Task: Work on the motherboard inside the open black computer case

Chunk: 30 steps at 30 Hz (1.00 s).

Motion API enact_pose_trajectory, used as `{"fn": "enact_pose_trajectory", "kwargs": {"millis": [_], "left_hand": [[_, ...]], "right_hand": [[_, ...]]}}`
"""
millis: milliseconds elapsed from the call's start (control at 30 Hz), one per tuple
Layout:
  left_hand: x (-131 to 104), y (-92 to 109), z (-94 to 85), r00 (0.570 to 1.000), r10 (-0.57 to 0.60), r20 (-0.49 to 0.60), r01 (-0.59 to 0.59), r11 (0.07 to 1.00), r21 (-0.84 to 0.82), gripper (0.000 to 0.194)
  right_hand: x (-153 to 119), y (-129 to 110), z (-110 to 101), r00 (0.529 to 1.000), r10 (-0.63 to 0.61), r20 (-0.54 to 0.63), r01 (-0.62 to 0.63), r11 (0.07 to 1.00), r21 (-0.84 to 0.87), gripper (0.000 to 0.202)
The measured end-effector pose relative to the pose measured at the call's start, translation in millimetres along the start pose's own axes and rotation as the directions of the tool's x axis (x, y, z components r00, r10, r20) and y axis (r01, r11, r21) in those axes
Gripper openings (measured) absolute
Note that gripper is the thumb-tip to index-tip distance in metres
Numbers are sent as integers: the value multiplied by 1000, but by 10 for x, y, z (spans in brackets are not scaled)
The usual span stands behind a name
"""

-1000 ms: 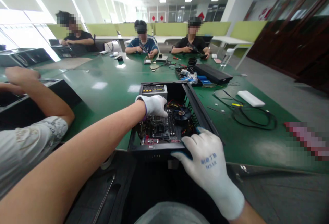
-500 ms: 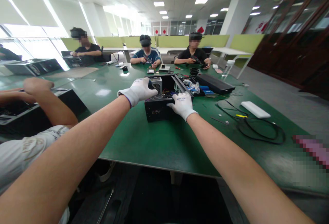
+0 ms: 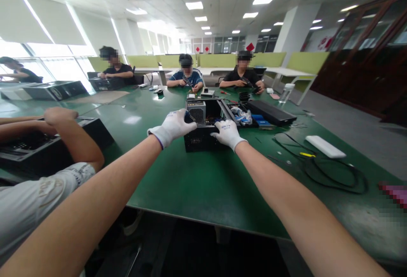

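Observation:
An open black computer case (image 3: 203,140) lies on the green table in front of me, with a grey power supply (image 3: 196,112) in its left part. My left hand (image 3: 173,127), in a white glove, is closed around a small dark tool, apparently a screwdriver (image 3: 188,116), at the case's left edge beside the power supply. Most of this tool is hidden by the fingers. My right hand (image 3: 228,133), also gloved, grips the near rim of the case, thumb outside and fingers over the edge. Wires inside the case are too dark to make out.
To the right lie a blue-and-white bundle (image 3: 242,116), a black panel (image 3: 270,113), a black cable (image 3: 330,184) and a white box (image 3: 325,146). A co-worker's arm (image 3: 74,137) rests over another case (image 3: 92,135) at left. Several people sit across the table.
The camera has tilted upward, so the table and case appear lower and slightly further right. Both hands stay at the case, the left still by the power supply, the right on the near rim.

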<state>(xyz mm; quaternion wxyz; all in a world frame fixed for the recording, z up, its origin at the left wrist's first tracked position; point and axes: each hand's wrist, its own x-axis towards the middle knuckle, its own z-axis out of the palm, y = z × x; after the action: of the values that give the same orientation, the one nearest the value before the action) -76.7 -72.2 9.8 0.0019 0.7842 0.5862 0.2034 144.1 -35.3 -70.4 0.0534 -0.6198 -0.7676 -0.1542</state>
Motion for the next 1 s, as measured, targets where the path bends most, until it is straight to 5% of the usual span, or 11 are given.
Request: {"fn": "enact_pose_trajectory", "kwargs": {"millis": [200,333,567,800,1000], "left_hand": [[25,136,3,996,80,38,-81,996,25,47],[-114,320,69,965,158,212,-182,978,100,47],[-380,600,420,776,204,596,-419,874,247,55],[-468,760,839,660,183,729,-533,798,282,57],[-551,776,1088,585,198,786,-597,762,252,50]], "right_hand": [[-728,-178,-98,997,-54,-62,56,998,36,42],[-1408,-297,-252,991,-72,-116,81,994,78,39],[-2424,-424,-487,983,-95,-159,120,981,155,31],[-2948,-548,-581,959,-86,-269,157,954,256,25],[-3109,-601,-638,950,-66,-306,163,939,302,20]]}}
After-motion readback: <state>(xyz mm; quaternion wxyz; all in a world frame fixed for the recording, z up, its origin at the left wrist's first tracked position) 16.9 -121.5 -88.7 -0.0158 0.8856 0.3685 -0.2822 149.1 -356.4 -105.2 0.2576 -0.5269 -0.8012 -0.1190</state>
